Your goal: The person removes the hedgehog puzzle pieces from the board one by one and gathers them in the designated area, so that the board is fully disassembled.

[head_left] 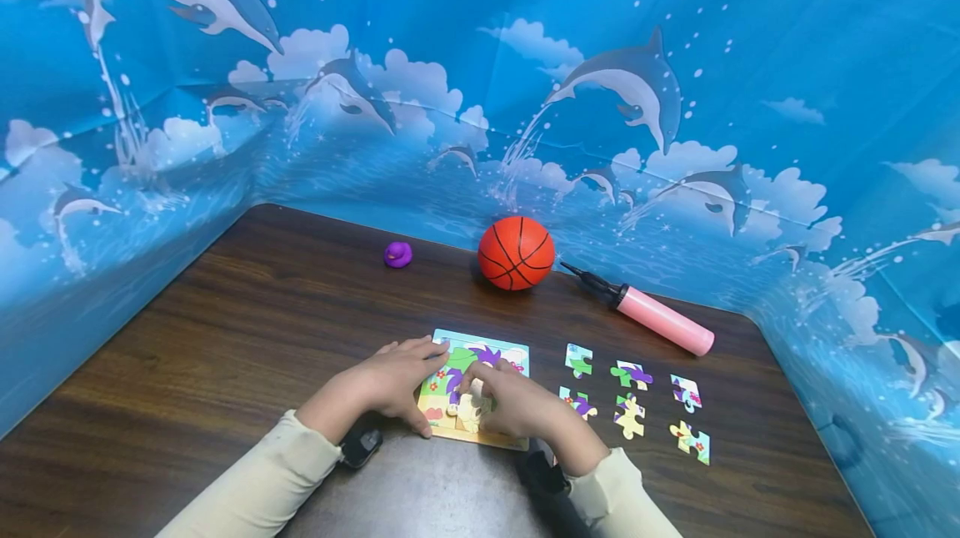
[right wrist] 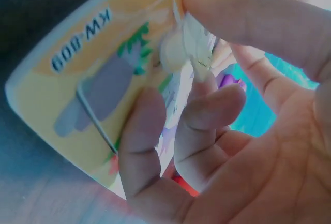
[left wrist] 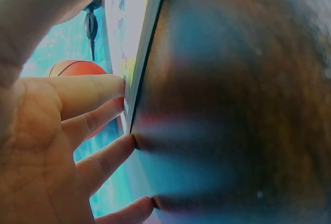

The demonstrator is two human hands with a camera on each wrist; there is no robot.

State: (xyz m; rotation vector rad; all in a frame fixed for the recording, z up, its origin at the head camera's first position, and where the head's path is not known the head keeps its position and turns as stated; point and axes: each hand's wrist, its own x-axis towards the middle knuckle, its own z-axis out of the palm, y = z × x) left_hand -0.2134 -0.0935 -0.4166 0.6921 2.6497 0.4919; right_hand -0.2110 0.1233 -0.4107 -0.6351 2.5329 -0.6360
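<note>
A jigsaw puzzle board [head_left: 480,335] with a pale border and a cartoon picture lies flat on the table, partly covered by the hands. Along its left side rests my left hand [head_left: 393,381], thumb near the front corner and fingers spread. In the left wrist view, straight fingertips [left wrist: 116,86] touch the board's edge, while the lower ones meet the tabletop. Over the board's middle, my right hand [head_left: 521,404] pinches a pale puzzle piece [right wrist: 197,43] between thumb and fingers, tilted up from the board. The piece's picture is mostly hidden by the fingers.
Several loose puzzle pieces [head_left: 630,414] lie in two rows right of the board. Behind stand a purple rubber duck [head_left: 397,254] and an orange toy basketball [head_left: 517,253]. A pink hand pump [head_left: 663,319] lies at the back right. A dolphin-printed curtain [head_left: 420,104] encloses the table [head_left: 225,338].
</note>
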